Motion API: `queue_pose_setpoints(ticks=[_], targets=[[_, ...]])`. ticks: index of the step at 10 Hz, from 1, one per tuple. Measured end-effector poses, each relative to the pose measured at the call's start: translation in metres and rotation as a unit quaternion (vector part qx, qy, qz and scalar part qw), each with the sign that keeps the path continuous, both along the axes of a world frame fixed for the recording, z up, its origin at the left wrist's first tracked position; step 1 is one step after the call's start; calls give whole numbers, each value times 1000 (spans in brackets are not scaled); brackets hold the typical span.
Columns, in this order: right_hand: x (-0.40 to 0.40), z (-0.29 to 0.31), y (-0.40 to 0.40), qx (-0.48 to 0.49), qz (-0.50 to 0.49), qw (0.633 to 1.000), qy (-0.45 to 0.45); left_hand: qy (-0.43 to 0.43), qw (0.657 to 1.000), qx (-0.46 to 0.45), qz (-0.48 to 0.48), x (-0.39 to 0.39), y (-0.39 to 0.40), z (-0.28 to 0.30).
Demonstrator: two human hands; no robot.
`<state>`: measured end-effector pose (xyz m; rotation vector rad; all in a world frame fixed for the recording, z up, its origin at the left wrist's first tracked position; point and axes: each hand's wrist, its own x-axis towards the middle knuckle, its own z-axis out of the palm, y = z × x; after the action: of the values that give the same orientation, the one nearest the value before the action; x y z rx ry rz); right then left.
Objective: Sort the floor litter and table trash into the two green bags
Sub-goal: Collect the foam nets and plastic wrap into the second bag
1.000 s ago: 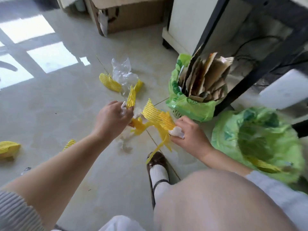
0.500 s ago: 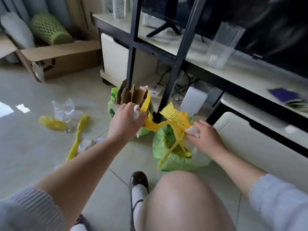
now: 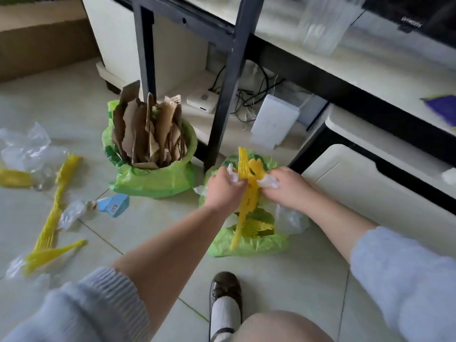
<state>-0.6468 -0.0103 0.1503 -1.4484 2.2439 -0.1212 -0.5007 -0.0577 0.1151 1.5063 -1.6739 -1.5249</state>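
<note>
My left hand [image 3: 223, 188] and my right hand [image 3: 287, 185] both grip a bunch of yellow foam netting [image 3: 249, 183] mixed with white plastic, held right above the right green bag [image 3: 246, 245]. That bag holds more yellow netting and clear plastic. The left green bag [image 3: 153, 178] stands beside it, stuffed with torn brown cardboard [image 3: 148, 129]. On the floor at the left lie more yellow netting strips [image 3: 53, 211], crumpled clear plastic [image 3: 23, 149] and a blue-and-white wrapper [image 3: 111, 206].
A black table leg [image 3: 224, 99] stands between the bags. Behind it are a white box [image 3: 274, 124] and cables. A clear plastic cup [image 3: 320, 25] and a purple item [image 3: 441, 109] lie on the tabletop. My shoe [image 3: 225, 292] is below the right bag. A cardboard box [image 3: 42, 43] sits far left.
Both hands carried the yellow netting from the open floor over to the right green bag and drew closer together. The view swung toward the bags and table.
</note>
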Motion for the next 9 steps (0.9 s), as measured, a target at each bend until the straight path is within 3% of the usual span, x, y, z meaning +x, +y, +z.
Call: queue_pose_setpoints(ticks=[2,3,4,5,6,7,9], targets=[[1,-70,-25,33,-96,993,-54,-131,986,29,-100,-35,-13,-33],[-1,-98,-29,104,-113,988,-30,-147,970,70,-179,-44,-16,-43],[5,-109,-33,192,-96,976,-27,-136,967,137,-169,-52,-10,-56],[5,-94,-34,237,-20,971,-17,-276,902,5,-333,-49,-9,-38],[-7,-75,-26,193,-14,981,-18,-160,969,103,-156,-34,-31,-16],[-10,-56,-20,141,-55,988,-25,-135,960,79,-233,-21,-39,1],[5,-23,-18,61,-83,994,34,-78,967,-25,-240,0,-30,26]])
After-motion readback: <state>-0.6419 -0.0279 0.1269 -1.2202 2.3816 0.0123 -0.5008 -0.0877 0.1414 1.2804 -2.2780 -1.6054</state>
